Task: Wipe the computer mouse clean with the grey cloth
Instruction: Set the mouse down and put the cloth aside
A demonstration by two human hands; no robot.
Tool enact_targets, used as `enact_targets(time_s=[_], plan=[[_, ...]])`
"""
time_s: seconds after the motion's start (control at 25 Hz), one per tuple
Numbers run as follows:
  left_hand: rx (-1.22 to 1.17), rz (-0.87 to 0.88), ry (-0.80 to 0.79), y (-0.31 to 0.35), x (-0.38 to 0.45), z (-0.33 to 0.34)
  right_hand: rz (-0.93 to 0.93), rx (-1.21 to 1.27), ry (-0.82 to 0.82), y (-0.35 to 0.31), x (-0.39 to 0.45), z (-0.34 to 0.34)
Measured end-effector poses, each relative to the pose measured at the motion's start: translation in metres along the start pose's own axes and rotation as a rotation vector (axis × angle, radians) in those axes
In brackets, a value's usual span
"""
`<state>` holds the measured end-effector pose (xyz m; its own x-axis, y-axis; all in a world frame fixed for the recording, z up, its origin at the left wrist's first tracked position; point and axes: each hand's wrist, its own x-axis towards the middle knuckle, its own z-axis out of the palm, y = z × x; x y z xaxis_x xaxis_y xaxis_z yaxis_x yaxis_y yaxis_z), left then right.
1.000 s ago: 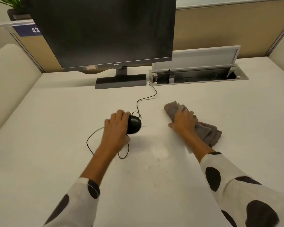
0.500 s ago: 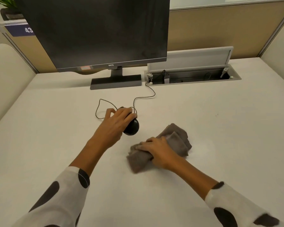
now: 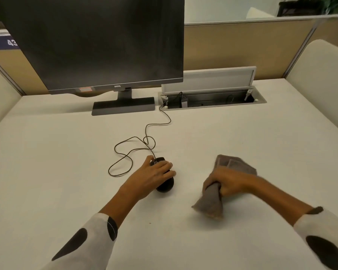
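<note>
My left fingers [image 3: 169,166] lie draped over the top of the computer mouse [image 3: 165,185], loosely spread, holding it against the surface [image 3: 57,152]; whether the thumb presses its side I cannot tell. My right fingers [image 3: 216,183] are curled tight round the grey cloth [image 3: 209,203], bunched in the fist, one end hanging toward the surface and the other standing up behind the knuckles. Cloth and mouse are apart, with bare surface between them. Judgement: the step in hand is bringing the cloth to the mouse; no wiping contact is made yet. The next move calls for carrying the right hand [image 3: 230,182] leftward and laying cloth on the mouse's exposed near end, while the left hand [image 3: 154,176] steadies it or shifts to uncover the top. Both forearms reach forward, the left angled inward, the right wrist bent toward the mouse. The cable [image 3: 129,151] loops loosely behind
</note>
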<state>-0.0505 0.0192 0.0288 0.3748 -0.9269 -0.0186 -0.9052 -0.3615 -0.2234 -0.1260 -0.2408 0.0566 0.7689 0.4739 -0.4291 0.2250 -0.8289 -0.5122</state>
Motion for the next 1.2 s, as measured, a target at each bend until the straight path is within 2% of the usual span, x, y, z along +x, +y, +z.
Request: enact_targets(time_s=[0.08, 0.24, 0.32, 0.4, 0.48, 0.64, 0.76, 0.84, 0.96, 1.04, 1.12, 1.2], plan=[[0.02, 0.061, -0.007, 0.002, 0.0, 0.003, 0.11, -0.012, 0.086, 0.025, -0.004, -0.033], [0.018, 0.122, -0.02, 0.002, 0.002, 0.006, 0.23, 0.159, 0.549, 0.063, 0.015, -0.081], [0.014, 0.114, -0.018, 0.002, 0.003, 0.005, 0.281, 0.241, 0.707, 0.066, 0.042, -0.088], [0.002, 0.082, 0.002, 0.002, 0.001, 0.01, 0.308, 0.264, 0.742, 0.063, 0.068, -0.081], [-0.046, 0.011, 0.053, 0.002, -0.006, 0.019, 0.313, 0.127, 0.753, 0.06, 0.085, -0.062], [-0.226, -0.357, 0.154, 0.007, -0.024, 0.03, 0.287, -0.22, 0.768, 0.052, 0.099, -0.012], [-0.473, -0.607, 0.186, 0.01, -0.032, 0.037, 0.266, -0.408, 0.674, 0.05, 0.104, 0.018], [-0.63, -0.724, 0.177, 0.015, -0.034, 0.041, 0.266, -0.437, 0.598, 0.051, 0.102, 0.022], [-0.756, -0.801, 0.193, 0.023, -0.036, 0.042, 0.22, -0.347, 0.555, 0.05, 0.089, 0.007], [-0.838, -0.823, 0.179, 0.028, -0.038, 0.041, 0.281, -0.332, 0.643, 0.052, 0.075, 0.0], [-0.881, -0.806, 0.163, 0.032, -0.041, 0.042, 0.435, -0.337, 0.778, 0.058, 0.055, -0.002], [-0.886, -0.778, 0.152, 0.035, -0.042, 0.043, 0.535, -0.238, 0.91, 0.067, 0.035, -0.002]])
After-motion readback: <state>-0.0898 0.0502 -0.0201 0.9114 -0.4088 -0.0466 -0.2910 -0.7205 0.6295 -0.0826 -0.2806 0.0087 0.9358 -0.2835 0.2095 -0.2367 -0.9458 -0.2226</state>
